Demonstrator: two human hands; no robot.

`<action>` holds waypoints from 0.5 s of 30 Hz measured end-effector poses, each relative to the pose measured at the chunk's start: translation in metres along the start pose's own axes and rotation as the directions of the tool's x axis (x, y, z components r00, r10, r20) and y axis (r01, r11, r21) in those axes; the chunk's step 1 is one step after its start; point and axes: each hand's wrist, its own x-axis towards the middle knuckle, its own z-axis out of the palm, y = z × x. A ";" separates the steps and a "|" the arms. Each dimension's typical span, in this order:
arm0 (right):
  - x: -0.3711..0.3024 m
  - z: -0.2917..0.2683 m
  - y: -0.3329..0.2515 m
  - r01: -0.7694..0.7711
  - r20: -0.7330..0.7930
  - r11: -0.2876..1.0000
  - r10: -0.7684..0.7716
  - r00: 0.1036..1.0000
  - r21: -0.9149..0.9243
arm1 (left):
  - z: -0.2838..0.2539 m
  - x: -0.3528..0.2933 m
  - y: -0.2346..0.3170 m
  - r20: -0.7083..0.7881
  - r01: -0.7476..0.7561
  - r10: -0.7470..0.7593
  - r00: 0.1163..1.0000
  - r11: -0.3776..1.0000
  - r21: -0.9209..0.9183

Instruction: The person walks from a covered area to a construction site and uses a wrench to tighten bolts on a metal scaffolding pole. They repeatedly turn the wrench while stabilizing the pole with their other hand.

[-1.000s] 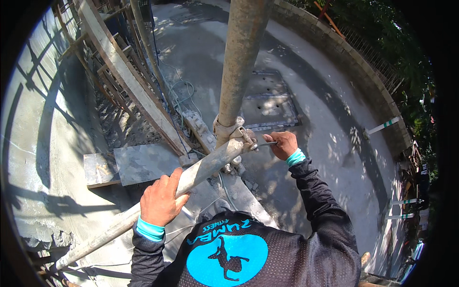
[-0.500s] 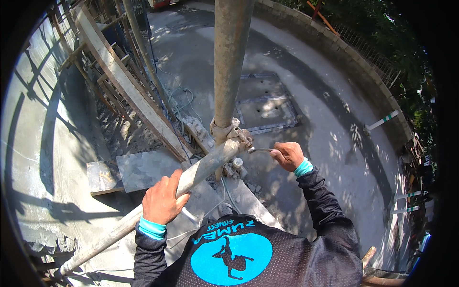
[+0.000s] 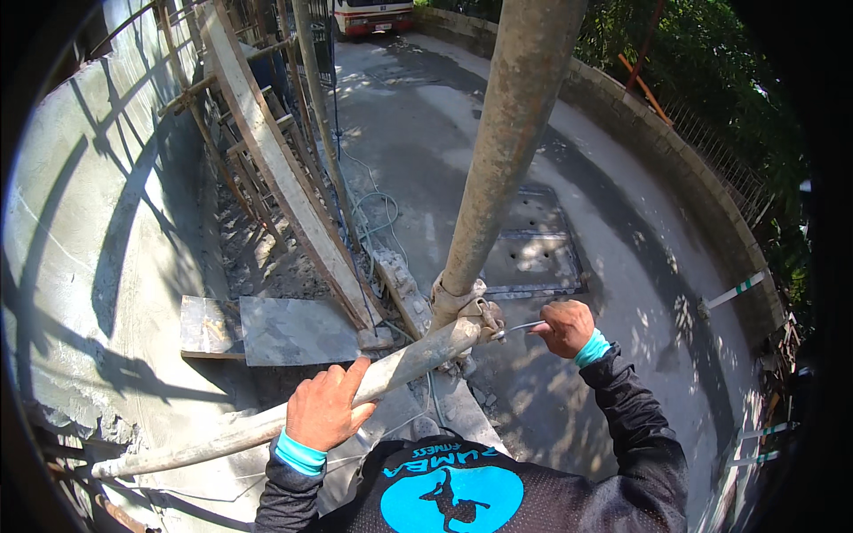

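Observation:
My left hand [image 3: 327, 404] is closed around a slanting scaffold pipe [image 3: 418, 360], its thumb along the lower side. That pipe meets an upright scaffold pipe [image 3: 511, 142] at a metal scaffold clamp [image 3: 480, 318]. In my right hand [image 3: 566, 329] is the handle of a slim metal wrench [image 3: 522, 329]. The wrench's far end touches or lies against the clamp's right side, at the bolt; the exact fit is too small to make out. My right fist is to the right of the joint, fingers curled tight.
A long wooden beam [image 3: 284, 169] leans at the left beside a rough concrete wall [image 3: 67, 231]. Flat boards [image 3: 298, 333] lie below it. Thin hose [image 3: 382, 209] trails over the ground. A vehicle [image 3: 373, 16] stands far back, and a low block wall [image 3: 657, 147] curves along the right.
The view has tilted up and shifted, so the pipes and hands appear lower and farther right. My right fist has swung up slightly relative to the clamp. Both grips stay the same.

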 end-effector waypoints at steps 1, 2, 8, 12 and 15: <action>0.001 0.006 0.003 0.015 -0.041 1.000 -0.015 0.999 -0.002 | 0.000 0.000 0.000 -0.025 -0.027 0.027 0.999 0.999 0.017; 0.002 0.011 0.006 0.062 -0.138 0.998 -0.060 0.989 0.007 | -0.001 0.000 0.000 -0.018 -0.029 0.029 0.999 0.999 0.024; 0.003 0.021 0.022 0.083 -0.144 0.993 -0.070 0.987 0.088 | -0.006 0.003 0.001 0.028 -0.041 0.039 0.999 0.998 0.038; 0.002 0.036 0.017 0.063 -0.275 0.998 -0.059 0.960 0.004 | -0.009 0.008 0.001 0.099 -0.049 0.045 0.994 0.998 0.038; 0.005 0.057 -0.001 -0.039 -0.478 0.992 0.094 0.873 0.124 | -0.010 0.012 0.002 0.101 -0.043 0.040 0.994 0.999 0.027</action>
